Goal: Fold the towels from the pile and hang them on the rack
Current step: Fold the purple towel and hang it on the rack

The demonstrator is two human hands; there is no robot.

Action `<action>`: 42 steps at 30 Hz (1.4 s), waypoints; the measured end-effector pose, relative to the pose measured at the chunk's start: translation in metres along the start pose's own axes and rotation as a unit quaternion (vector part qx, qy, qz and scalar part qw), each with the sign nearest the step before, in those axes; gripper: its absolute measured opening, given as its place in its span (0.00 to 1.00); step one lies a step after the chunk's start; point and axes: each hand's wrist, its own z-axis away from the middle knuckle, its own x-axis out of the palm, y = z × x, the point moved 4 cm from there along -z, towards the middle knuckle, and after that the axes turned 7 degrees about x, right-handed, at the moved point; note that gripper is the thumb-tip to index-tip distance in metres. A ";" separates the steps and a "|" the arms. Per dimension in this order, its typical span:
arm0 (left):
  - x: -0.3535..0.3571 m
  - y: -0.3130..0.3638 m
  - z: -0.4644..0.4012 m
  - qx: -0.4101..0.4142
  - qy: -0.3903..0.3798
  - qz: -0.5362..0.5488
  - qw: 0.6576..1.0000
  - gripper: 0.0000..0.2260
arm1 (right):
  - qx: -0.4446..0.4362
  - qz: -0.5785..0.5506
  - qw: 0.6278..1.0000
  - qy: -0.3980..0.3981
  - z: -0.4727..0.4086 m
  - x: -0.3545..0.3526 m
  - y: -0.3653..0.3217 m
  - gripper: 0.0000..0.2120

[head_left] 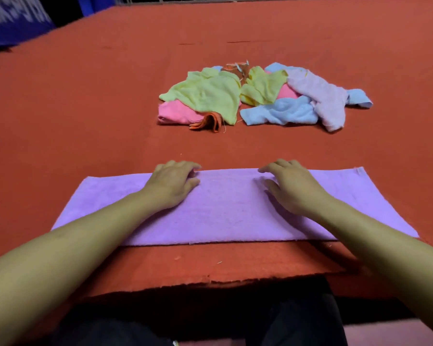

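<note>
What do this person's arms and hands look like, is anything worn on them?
Both forearms are bare, with no sleeves in view. The left hand and right hand wear no gloves, and no rings, watch or bracelets show. Dark trousers appear below the table edge.

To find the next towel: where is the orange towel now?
In the head view, the orange towel lies at the front left of the pile, beside the pink towel and partly under the yellow towel.

Both hands (231, 186) rest on the towel (225, 216), pile (260, 96) behind.
</note>
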 end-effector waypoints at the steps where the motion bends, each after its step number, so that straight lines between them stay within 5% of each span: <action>1: 0.000 -0.004 -0.003 -0.003 -0.011 -0.001 1.000 0.17 | -0.015 -0.010 1.000 -0.002 -0.008 0.002 -0.009 0.15; 10: 0.004 -0.009 -0.016 0.093 0.011 0.102 0.990 0.19 | -0.034 -0.086 0.994 -0.052 -0.041 0.016 -0.022 0.19; 19: -0.001 -0.044 -0.031 0.007 0.003 0.206 0.979 0.16 | -0.030 -0.142 0.984 -0.104 -0.065 0.003 -0.014 0.23; 24: 0.002 -0.046 -0.038 -0.013 0.040 0.200 0.979 0.15 | -0.015 -0.186 0.981 -0.049 -0.073 0.006 -0.007 0.22; 30: 0.003 -0.036 -0.030 0.005 0.056 0.072 0.996 0.17 | 0.006 -0.141 0.989 -0.041 -0.068 0.019 -0.001 0.18; 36: -0.013 -0.023 0.016 0.050 0.143 0.048 0.987 0.20 | -0.079 -0.019 0.991 0.110 -0.022 0.007 -0.038 0.17; 42: 0.014 -0.009 0.081 0.034 -0.143 -0.030 0.989 0.41 | -0.047 0.050 0.985 -0.161 0.027 0.045 -0.069 0.37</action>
